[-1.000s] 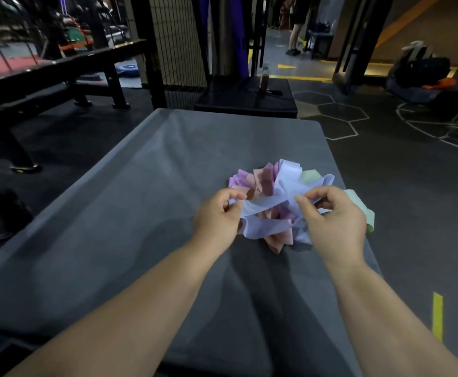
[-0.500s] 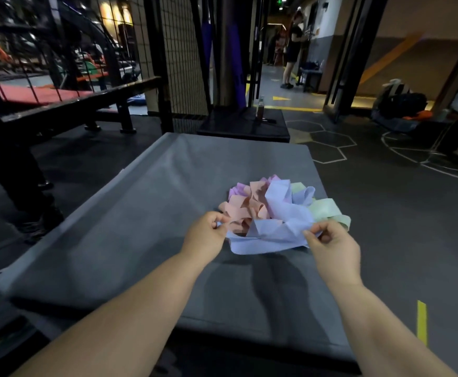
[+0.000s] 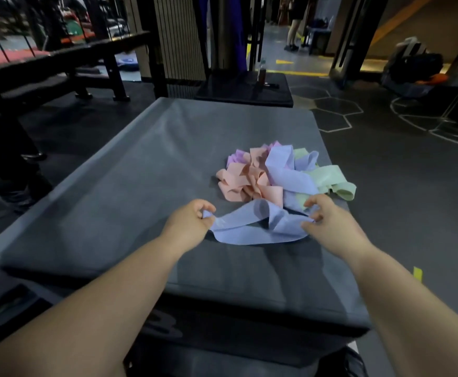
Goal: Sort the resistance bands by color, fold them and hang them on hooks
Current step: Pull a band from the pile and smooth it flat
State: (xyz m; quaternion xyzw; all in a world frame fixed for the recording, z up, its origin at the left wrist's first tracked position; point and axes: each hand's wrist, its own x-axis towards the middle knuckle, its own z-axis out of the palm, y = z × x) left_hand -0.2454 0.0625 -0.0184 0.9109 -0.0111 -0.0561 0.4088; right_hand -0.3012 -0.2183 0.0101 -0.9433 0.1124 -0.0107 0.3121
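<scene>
1. Left hand [image 3: 192,217]: fingers curled, thumb and fingertips pinching the left end of the blue band [image 3: 249,227].
2. Right hand [image 3: 327,220]: fingers curled, pinching the right end of the same band at its near edge.
3. Blue band: hanging slack between both hands, looped and twisted at mid-length, lower edge lying on the grey pad [image 3: 129,191], on the near side of the pile.
4. Second length of blue [image 3: 285,170]: draped over the top of the pile, running down toward the right hand; cannot tell whether it is one piece with the held band.
5. Pink bands [image 3: 245,180]: crumpled heap just beyond the left hand, touching the blue.
6. Purple bands [image 3: 237,155]: far side of the heap, mostly hidden.
7. Green bands [image 3: 331,180]: right side of the pile, just beyond the right hand, at the pad's right edge.
8. Black platform [image 3: 244,91]: past the pad's far end, bottle [image 3: 262,73] upright on it.
</scene>
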